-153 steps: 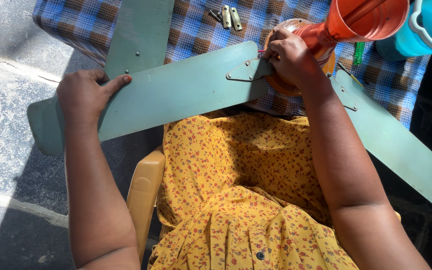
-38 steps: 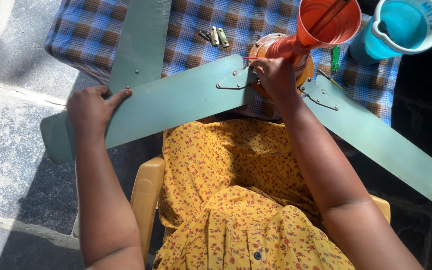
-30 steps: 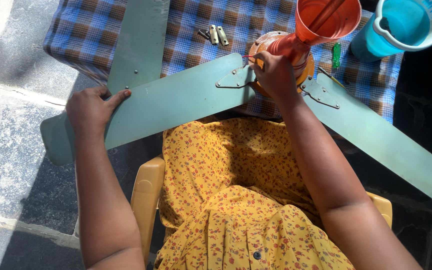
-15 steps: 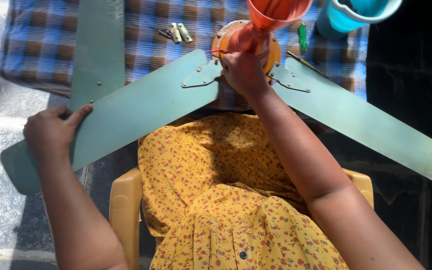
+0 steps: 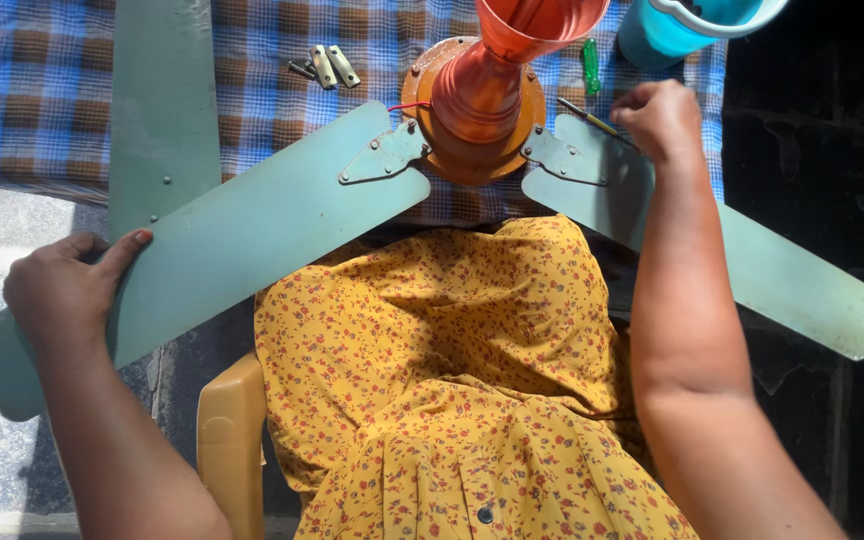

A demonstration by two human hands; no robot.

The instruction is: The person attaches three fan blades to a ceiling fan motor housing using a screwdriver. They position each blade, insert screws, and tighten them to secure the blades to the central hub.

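I had the left hand (image 5: 64,292) laid on the near fan blade (image 5: 222,245), thumb stretched along its top face and fingers curled over the outer edge, steadying it well out from the hub. A moment before, the right hand (image 5: 660,120) had been pressed against the orange fan motor (image 5: 474,105); by this frame it had come off the hub and moved out to the far side, loosely closed, knuckles up, over the root of the right-hand blade (image 5: 752,270). A slim screwdriver (image 5: 592,120) lay just beside its fingers, and I could not tell whether they already pinched it. I judged the work at the left bracket (image 5: 384,158) had paused while I went for a tool. Beyond my left hand a third blade (image 5: 162,100) lay on the checked cloth (image 5: 32,90), with small metal fittings (image 5: 327,66) near the hub
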